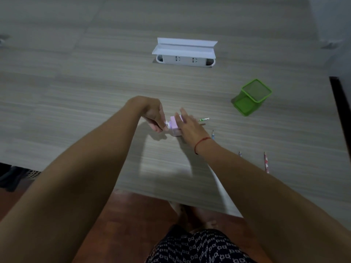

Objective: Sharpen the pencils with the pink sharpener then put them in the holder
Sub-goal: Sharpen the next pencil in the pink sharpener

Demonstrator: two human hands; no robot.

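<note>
The pink sharpener [175,126] stands on the table's middle. My left hand [154,115] pinches the white crank on its left side. My right hand [190,126] lies against the sharpener's right side with fingers straight, covering part of it. A green pencil [204,119] pokes out from behind my right hand, its near end hidden. Three more pencils lie to the right: one [213,134] near my wrist, one [240,153] lower down, and a pink patterned one [266,162] furthest right. The green mesh holder [252,96] stands upright at the right.
A white socket box [185,52] with its lid flipped up is set into the wooden table [95,103] at the back. The table's near edge runs across below my forearms, with a red-brown floor beneath. A dark edge borders the table at the far right.
</note>
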